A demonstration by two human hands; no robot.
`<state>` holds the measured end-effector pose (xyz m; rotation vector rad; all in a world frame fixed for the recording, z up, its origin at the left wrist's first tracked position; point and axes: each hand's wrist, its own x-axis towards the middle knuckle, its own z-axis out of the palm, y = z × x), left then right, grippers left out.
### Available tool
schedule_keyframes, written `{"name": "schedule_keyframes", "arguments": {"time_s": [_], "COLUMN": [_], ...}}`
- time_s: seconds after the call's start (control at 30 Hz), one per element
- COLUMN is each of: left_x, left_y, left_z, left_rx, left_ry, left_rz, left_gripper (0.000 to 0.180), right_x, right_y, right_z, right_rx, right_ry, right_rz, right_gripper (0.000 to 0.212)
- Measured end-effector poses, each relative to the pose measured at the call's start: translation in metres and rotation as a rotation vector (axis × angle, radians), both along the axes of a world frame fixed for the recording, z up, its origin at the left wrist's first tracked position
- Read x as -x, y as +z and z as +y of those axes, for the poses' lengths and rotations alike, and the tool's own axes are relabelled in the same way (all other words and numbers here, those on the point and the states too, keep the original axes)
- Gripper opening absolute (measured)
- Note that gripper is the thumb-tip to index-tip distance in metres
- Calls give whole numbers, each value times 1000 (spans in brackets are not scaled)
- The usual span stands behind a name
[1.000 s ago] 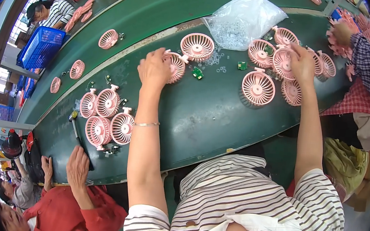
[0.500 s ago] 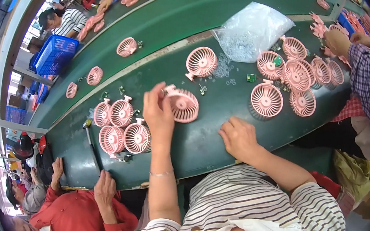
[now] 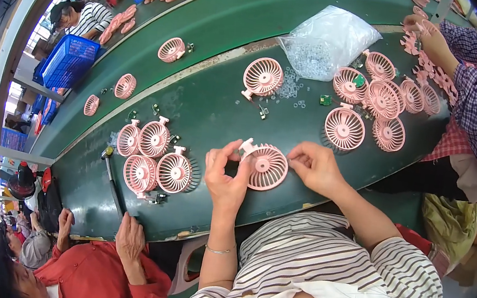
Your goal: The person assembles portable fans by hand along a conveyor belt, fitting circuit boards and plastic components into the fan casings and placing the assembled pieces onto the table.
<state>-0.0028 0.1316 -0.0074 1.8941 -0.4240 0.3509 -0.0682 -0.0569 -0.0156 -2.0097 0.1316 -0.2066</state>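
Observation:
My left hand (image 3: 226, 174) pinches a round pink fan housing (image 3: 268, 170) at its short neck, near the table's front edge. The housing lies with its slatted face up. On its right side my right hand (image 3: 318, 169) has thumb and fingers pressed together near the rim. Whatever those fingertips hold, if anything, is too small to make out. Farther off lies another pink fan housing (image 3: 263, 76), with a small circuit board with a wire (image 3: 263, 113) beside it. More housings (image 3: 344, 128) lie to the right.
Small clear rings (image 3: 293, 90) are scattered by an open plastic bag (image 3: 329, 44). Several pink housings (image 3: 175, 173) cluster at left near a dark-handled tool (image 3: 114, 184). A green conveyor belt (image 3: 218, 21) runs behind. Co-workers sit left and right; one hand (image 3: 130, 237) rests at the table edge.
My left hand has brought the fan housing nearer and to the right. My right hand has risen slightly, and its fingertips now point at the rim.

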Motion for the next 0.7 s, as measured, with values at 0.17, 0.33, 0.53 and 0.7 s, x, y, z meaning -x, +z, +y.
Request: {"name": "schedule_keyframes", "arguments": {"time_s": [0.17,0.33,0.53,0.7], "left_x": [6,15,0,-40], "left_y": [-8,-14,-12,20], "left_z": [-7,-17,5,-20], "left_rx": [46,200,33,-397], "left_ry": [-75,-68,132,63], "left_rz": [-26,185,293,-264], "left_gripper": [27,29,25,16], "right_x": [-15,-25,-24,-23], "right_y": [13,4,-7,-19], "right_z": [7,17,5,-25], "right_rx": [-544,-491,-349,-208], "right_ry": [-42,-93,-147,-214], "right_rz": [-4,-130,-150,-202], "right_gripper": [9,11,11,10]}}
